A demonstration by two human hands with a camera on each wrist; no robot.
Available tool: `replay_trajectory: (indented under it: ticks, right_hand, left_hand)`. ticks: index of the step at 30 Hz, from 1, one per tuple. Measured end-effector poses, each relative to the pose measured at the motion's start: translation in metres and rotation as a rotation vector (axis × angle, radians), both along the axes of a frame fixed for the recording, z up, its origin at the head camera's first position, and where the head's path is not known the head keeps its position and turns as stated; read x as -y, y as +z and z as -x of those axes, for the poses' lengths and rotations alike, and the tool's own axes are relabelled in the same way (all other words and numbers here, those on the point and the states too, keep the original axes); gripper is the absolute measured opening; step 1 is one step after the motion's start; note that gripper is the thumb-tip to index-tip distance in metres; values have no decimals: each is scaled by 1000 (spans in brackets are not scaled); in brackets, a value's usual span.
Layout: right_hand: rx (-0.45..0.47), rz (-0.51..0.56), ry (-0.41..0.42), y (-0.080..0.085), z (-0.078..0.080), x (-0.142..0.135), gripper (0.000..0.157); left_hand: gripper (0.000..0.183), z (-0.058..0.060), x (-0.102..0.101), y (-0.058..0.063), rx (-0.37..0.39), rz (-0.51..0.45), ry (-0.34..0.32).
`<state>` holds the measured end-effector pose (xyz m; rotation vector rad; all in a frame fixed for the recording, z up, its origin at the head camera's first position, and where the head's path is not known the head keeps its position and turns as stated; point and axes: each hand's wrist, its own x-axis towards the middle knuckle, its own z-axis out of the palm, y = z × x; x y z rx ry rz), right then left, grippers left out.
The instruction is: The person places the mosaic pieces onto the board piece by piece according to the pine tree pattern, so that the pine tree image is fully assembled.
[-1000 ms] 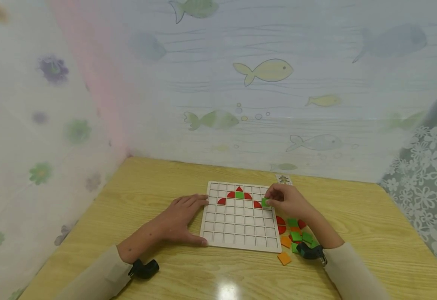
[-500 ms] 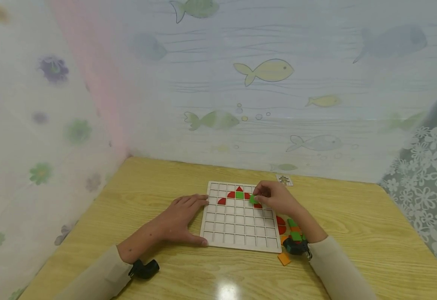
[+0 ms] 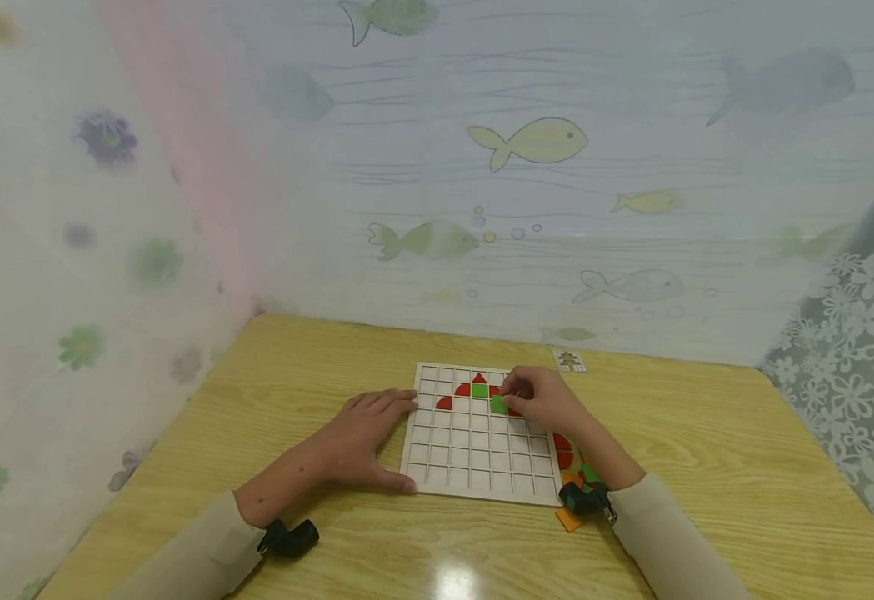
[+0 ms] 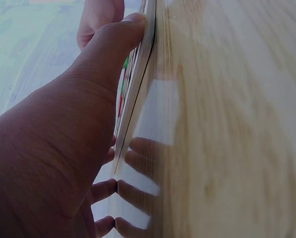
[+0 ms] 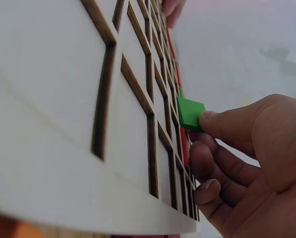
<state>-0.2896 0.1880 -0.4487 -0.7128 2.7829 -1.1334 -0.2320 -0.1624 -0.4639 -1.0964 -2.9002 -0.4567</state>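
Observation:
A pale gridded board (image 3: 459, 458) lies on the table. My left hand (image 3: 354, 442) rests at its left edge, thumb by the near corner and fingers further up the side. My right hand (image 3: 549, 402) pinches a green square tile (image 3: 499, 405) between thumb and fingers. In the right wrist view that green tile (image 5: 190, 113) is tilted at the board's surface. Set in the grid are a red triangle (image 3: 479, 378), another green square (image 3: 479, 390) below it, and red rounded pieces (image 3: 444, 403) on both sides. The right hand partly covers the right-hand red pieces.
Loose red pieces (image 3: 563, 451), an orange square (image 3: 568, 520) and a green piece (image 3: 590, 473) lie right of the board, partly behind my right wrist. A small patterned card (image 3: 570, 360) lies beyond the board. Fish-printed curtain (image 3: 526, 217) stands behind the table (image 3: 317, 350).
My right hand has moved left across the board with the green tile, from the right edge to the column below the right red piece. The left hand stays put.

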Motion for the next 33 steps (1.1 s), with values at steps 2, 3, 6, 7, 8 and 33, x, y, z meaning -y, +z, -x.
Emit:
replay_trajectory:
  ticks: [2,3,6,7,8,33]
  right_hand:
    - [-10,-6,0,-1,0,0,9]
    - [-18,-8,2,-1,0,0,8]
    - [-35,-13,7,-3,0,1,6]
    - [-38,-10,8,-3,0,1,6]
    - [-41,-10,9,-3,-1,1,5]
    - [-94,-13,-24,10,-41,-47,4]
  left_hand:
    - [116,0,0,0,-1,0,0]
    - [116,0,0,0,-1,1,1]
    - [116,0,0,0,-2,2,3]
    - [116,0,1,0,-2,2,2]
    - [116,-1,1,0,-2,1,2]
    - [119,2,2,-5,13,40,28]
